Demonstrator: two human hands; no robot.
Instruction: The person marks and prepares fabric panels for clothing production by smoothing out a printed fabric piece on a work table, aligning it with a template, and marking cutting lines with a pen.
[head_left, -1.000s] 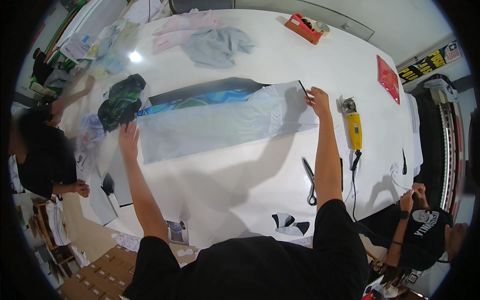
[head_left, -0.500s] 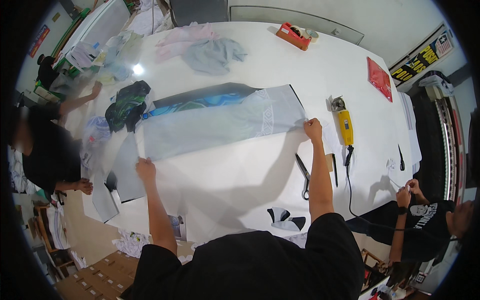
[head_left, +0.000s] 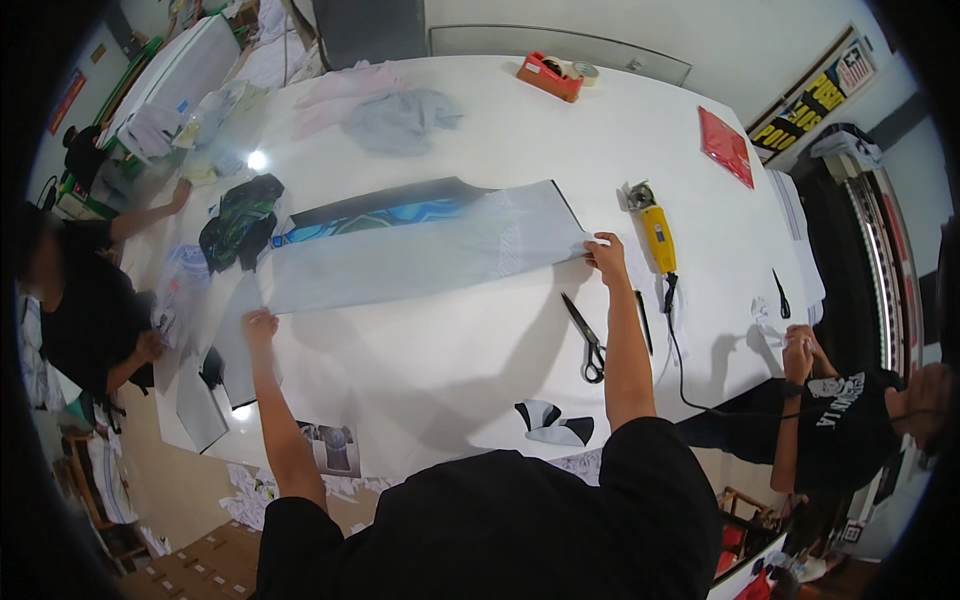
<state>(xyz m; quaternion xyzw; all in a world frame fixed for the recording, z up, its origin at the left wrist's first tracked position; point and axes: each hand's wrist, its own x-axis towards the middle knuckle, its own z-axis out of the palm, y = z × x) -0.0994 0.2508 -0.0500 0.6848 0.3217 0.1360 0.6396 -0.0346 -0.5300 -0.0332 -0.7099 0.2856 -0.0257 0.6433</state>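
Note:
A long pale-grey fabric panel (head_left: 390,262) lies spread across the white table, with a darker piece printed in blue and green swirls (head_left: 375,212) showing along its far edge. My left hand (head_left: 260,324) is closed in a pinch on the panel's near left corner. At the near right corner my right hand (head_left: 605,255) grips the same panel between thumb and fingers. Black-handled scissors (head_left: 585,340) lie just below and left of my right hand. A dark green patterned cloth (head_left: 240,220) is bunched beyond the panel's left end.
A yellow electric fabric cutter (head_left: 657,235) lies right of the panel, its cord running toward me. A red tape dispenser (head_left: 550,77) and a red packet (head_left: 725,147) are farther back. Fabric scraps (head_left: 555,424) lie near my body. Co-workers stand at left and right.
The view has shifted, so the table appears farther left. Both hands still hold the panel's near corners. The white motif near its right end looks fainter now. The right co-worker's hands have come together.

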